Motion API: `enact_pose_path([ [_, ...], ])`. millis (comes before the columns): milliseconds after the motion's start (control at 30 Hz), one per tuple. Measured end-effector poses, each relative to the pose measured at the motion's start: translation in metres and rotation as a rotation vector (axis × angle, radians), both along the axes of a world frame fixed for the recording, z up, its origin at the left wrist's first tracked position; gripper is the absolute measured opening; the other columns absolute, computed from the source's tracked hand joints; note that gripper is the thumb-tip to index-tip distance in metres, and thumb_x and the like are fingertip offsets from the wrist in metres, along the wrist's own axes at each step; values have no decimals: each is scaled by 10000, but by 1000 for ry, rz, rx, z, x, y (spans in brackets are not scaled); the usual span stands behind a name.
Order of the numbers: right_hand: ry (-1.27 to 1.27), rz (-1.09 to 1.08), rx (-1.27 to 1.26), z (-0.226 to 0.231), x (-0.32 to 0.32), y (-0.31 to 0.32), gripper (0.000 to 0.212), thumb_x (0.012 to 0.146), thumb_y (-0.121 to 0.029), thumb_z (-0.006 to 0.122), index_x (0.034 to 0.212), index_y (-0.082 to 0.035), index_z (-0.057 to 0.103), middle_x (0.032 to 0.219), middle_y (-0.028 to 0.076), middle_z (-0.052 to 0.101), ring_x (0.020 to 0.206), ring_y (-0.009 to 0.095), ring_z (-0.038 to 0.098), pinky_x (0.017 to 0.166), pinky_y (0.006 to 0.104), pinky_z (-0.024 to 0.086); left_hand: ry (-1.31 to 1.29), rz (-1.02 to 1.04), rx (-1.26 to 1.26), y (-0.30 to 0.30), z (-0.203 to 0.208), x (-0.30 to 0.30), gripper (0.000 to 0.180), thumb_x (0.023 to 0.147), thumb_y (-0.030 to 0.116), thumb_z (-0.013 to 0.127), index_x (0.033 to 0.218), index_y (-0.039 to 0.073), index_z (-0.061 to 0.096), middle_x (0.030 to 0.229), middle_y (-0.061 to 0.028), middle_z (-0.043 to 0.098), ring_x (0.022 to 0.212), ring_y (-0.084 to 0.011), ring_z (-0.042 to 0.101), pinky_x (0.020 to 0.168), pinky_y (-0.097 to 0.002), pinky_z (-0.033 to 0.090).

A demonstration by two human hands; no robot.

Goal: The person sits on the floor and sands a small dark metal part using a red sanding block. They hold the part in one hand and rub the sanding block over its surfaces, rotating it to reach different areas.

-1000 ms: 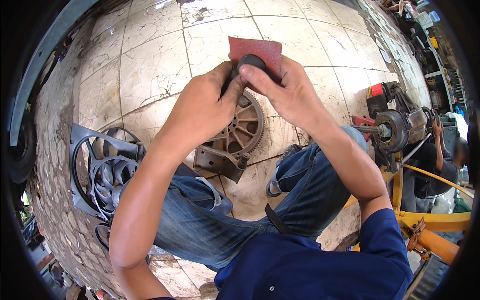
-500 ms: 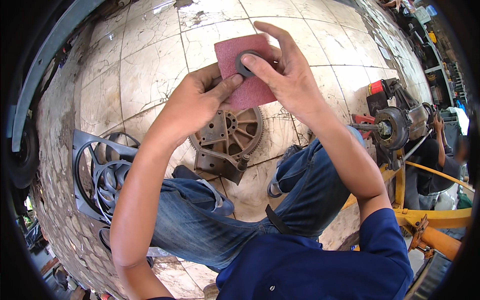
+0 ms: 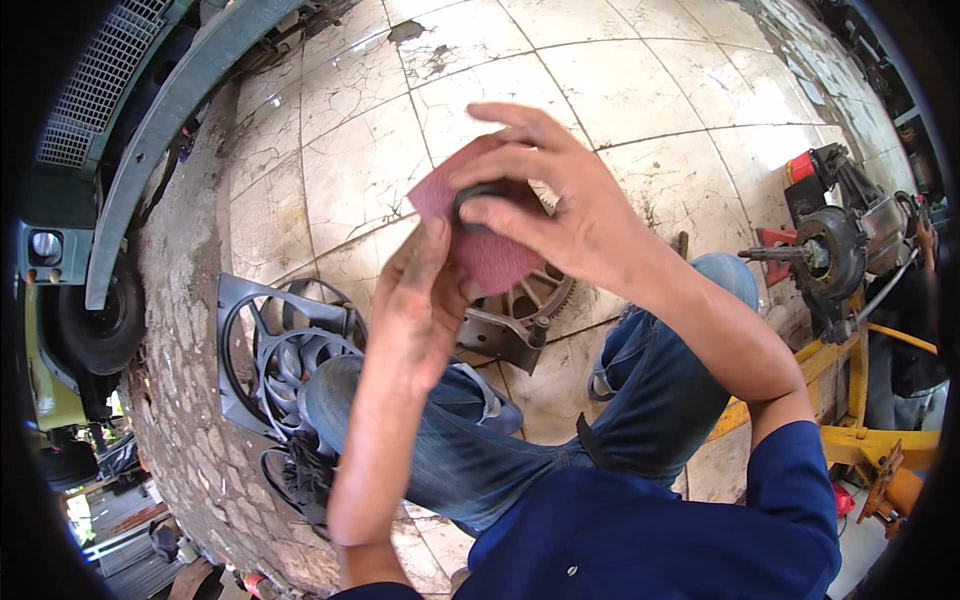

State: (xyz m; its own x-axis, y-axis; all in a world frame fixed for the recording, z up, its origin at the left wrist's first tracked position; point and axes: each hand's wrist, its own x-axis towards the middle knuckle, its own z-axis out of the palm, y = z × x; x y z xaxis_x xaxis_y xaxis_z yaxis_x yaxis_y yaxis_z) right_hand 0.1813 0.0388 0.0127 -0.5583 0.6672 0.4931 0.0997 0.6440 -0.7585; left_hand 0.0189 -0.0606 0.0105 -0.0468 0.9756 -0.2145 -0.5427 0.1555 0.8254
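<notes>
A pinkish-red sheet of sandpaper (image 3: 500,258) is held up before me, its far part bent over toward the right fingers. My left hand (image 3: 412,295) grips its left and near side, thumb up against the sheet. Against the sandpaper lies a small dark ring (image 3: 466,207), pinched by my right hand (image 3: 575,200), whose thumb presses on it while other fingers reach over the sheet, slightly blurred. Below the hands, a brown metal part with a toothed rim (image 3: 505,335) rests on the floor between my feet, partly hidden by the sheet and left hand.
Left of my knee lies a grey fan shroud (image 3: 237,345) with fans. A vehicle's tyre (image 3: 103,318) and curved metal bar (image 3: 150,165) are farther left. On the right, a drum-like hub assembly (image 3: 838,250) sits by a yellow frame (image 3: 870,440), with another person (image 3: 905,345) behind it.
My view has turned, shifting the surroundings rightward. The sandpaper has tilted and bent over, and my right fingers have curled across it around the dark ring. My left hand has become more upright.
</notes>
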Motion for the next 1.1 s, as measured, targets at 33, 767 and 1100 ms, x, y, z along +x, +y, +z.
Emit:
enact_pose_path([
  [33,-37,13,74,-4,0,-2,318,884,-259,768,1153,-96,721,1441,127,533,1241,284,585,1015,394,500,-32,43,-54,-9,-4,3,482,1037,308,576,1414,25,479,1373,-98,570,1177,-179,618,983,-341,531],
  [767,-409,254,419,-51,-28,-4,389,845,-339,743,1092,-53,654,1068,86,652,1081,273,619,951,389,511,-286,664,-128,-38,-84,49,435,1087,355,484,1335,2,529,1198,-74,633,1076,-159,627,883,-327,542],
  [1100,-413,359,291,-59,-37,-12,377,830,-319,765,1078,-59,649,1025,87,648,1042,282,620,922,402,512,-298,780,-9,-33,-85,47,498,1089,373,463,1401,-16,445,1340,-142,551,1249,-232,550,1045,-393,472],
])
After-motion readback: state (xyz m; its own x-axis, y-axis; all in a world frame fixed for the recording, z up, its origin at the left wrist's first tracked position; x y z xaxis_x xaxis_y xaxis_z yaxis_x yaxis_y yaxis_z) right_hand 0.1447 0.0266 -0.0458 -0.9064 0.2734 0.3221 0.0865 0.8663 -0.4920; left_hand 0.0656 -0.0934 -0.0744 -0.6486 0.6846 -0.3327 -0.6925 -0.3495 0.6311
